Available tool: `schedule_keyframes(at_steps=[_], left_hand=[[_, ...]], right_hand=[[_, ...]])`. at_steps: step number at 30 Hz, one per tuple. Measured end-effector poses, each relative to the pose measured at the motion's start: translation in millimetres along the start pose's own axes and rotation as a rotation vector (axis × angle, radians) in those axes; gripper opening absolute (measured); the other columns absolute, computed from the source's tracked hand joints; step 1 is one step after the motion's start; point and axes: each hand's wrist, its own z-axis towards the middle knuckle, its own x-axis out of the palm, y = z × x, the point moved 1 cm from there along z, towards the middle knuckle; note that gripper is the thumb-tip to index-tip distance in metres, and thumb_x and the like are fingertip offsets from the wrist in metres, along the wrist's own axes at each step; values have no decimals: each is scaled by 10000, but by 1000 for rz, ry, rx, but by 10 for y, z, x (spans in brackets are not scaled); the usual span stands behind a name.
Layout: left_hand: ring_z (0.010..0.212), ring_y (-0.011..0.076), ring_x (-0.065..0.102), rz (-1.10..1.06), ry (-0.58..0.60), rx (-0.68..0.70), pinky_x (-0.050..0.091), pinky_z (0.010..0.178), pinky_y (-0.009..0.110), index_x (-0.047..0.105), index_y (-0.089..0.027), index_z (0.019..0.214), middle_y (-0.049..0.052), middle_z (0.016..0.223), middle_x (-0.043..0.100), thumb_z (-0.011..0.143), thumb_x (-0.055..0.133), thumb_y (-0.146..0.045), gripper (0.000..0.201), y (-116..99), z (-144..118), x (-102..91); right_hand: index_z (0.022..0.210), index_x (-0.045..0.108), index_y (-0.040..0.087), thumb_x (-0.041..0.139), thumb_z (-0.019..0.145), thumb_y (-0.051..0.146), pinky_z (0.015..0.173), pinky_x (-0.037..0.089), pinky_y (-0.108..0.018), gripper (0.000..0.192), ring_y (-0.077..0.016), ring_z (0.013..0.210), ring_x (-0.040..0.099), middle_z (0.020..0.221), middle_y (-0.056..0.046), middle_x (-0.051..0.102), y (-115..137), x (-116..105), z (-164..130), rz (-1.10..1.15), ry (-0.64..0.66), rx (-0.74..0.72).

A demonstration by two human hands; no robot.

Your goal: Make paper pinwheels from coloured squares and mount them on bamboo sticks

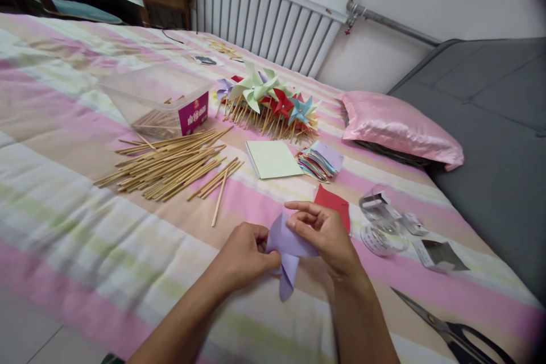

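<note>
A purple paper pinwheel [290, 250], with its blades partly folded, is held between both my hands above the striped bedspread. My left hand [249, 253] pinches its left side, thumb on top near the middle. On the upper right, my right hand [322, 233] grips a blade between thumb and fingers. Just beyond my right hand lies a red paper piece [334, 205]. Past my fingers are a stack of pale green paper squares [275, 159] and a pile of cut coloured paper [321, 160]. The pinwheel's centre is partly hidden by my left thumb.
Many wooden sticks [170, 168] lie at left, before a clear plastic box [170, 99]. Finished pinwheels [273, 99] stand behind. To the right are a clear jar [384, 233], small boxes [439, 255] and black-handled scissors [452, 330]. A pink pillow [401, 128] rests against the grey headboard [490, 125].
</note>
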Motion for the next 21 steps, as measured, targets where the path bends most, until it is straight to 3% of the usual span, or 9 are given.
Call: schedule_keyframes(at_steps=[3, 7, 11, 15, 21], left_hand=[[449, 88, 392, -18, -2, -12, 257, 440, 216, 584, -141, 504, -26, 474, 486, 568, 569, -196, 85, 11, 8, 1], [454, 89, 407, -91, -2, -60, 262, 449, 215, 606, -135, 537, -23, 483, 492, 567, 557, -185, 76, -4, 13, 8], [455, 72, 396, -238, 29, -107, 259, 462, 202, 610, -124, 559, -25, 498, 500, 588, 540, -169, 89, -76, -9, 5], [454, 59, 405, -338, 5, -130, 268, 470, 184, 634, -113, 564, -22, 505, 532, 586, 563, -159, 87, -126, -20, -23], [512, 78, 482, -470, -7, -143, 324, 522, 177, 678, -110, 596, 4, 544, 600, 593, 585, -156, 104, -148, -22, -68]], right_hand=[[912, 713, 211, 727, 702, 285, 611, 458, -233, 222, -123, 673, 596, 712, -5, 665, 20, 8, -11, -94, -8, -55], [762, 719, 218, 693, 723, 200, 722, 485, -269, 51, -142, 734, 635, 750, -11, 709, 79, 42, -43, -212, -55, -237], [749, 699, 221, 652, 720, 98, 699, 492, -273, 136, -144, 725, 636, 740, -1, 701, 173, 88, -77, -318, -96, -451], [762, 690, 214, 634, 728, 78, 738, 491, -328, 151, -174, 797, 625, 797, -27, 688, 238, 114, -97, -420, -53, -647], [802, 706, 223, 621, 774, 105, 786, 465, -376, 149, -210, 930, 578, 988, -69, 649, 233, 123, -115, -647, -41, -781]])
